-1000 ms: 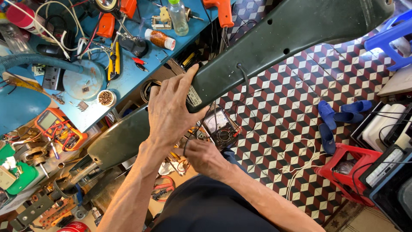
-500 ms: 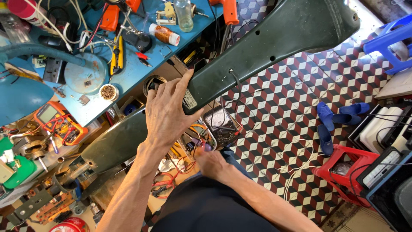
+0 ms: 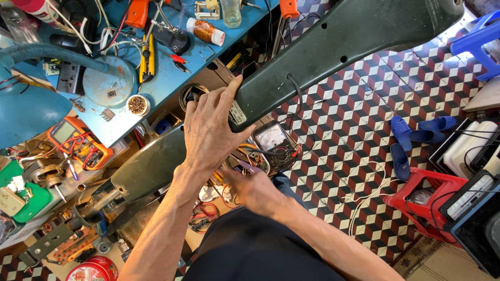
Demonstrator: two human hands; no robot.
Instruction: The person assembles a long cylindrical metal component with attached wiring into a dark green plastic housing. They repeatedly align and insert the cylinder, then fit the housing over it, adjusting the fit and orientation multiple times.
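Since the earlier view, the long dark green casing (image 3: 333,57) had slid a little up and to the right, and the right hand (image 3: 255,190) had shifted slightly beneath it. Seen from above, the casing ran slantwise from the lower left to the upper right, over the edge of the blue surface (image 3: 166,88) and the patterned floor tiles (image 3: 354,135). The left hand (image 3: 211,130) lay on top of the casing near its middle, fingers spread and curled over the far edge, gripping it. The right hand sat lower, under the casing and just beside an analog meter (image 3: 273,140); it looked loosely curled near some coloured wires, but whether it held anything could not be told.

On the blue surface lay a yellow utility knife (image 3: 148,58), a spool of copper wire (image 3: 205,31), a small round tin (image 3: 137,104) and a round grey disc (image 3: 107,86). An orange multimeter (image 3: 78,143) sat at the surface's near edge. A teal lamp shade (image 3: 26,106) filled the left side. On the floor to the right were blue sandals (image 3: 411,135) and a red plastic stool (image 3: 424,200).
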